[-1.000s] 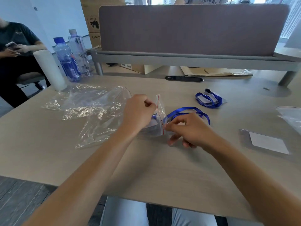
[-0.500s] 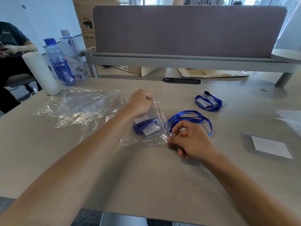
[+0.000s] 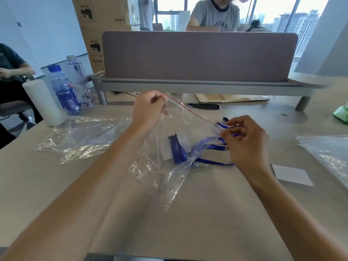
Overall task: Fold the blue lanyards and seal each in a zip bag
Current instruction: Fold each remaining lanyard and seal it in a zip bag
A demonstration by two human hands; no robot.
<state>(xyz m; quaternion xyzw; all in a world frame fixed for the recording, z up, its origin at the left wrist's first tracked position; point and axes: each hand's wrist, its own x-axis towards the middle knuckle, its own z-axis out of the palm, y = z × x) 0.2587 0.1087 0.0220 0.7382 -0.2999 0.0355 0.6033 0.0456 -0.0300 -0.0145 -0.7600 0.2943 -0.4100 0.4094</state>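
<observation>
Left hand pinches the zip bag mouth's far corner; right hand pinches the near one. The red-lined seal runs taut between them, blue lanyard inside.

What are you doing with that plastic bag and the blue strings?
A person is packing blue lanyards into zip bags. The left hand pinches one end of the zip bag's red-lined top, and the right hand pinches the other end, holding the bag up off the table. A folded lanyard with a white card is already inside. Another loose lanyard lies on the table behind the bag.
</observation>
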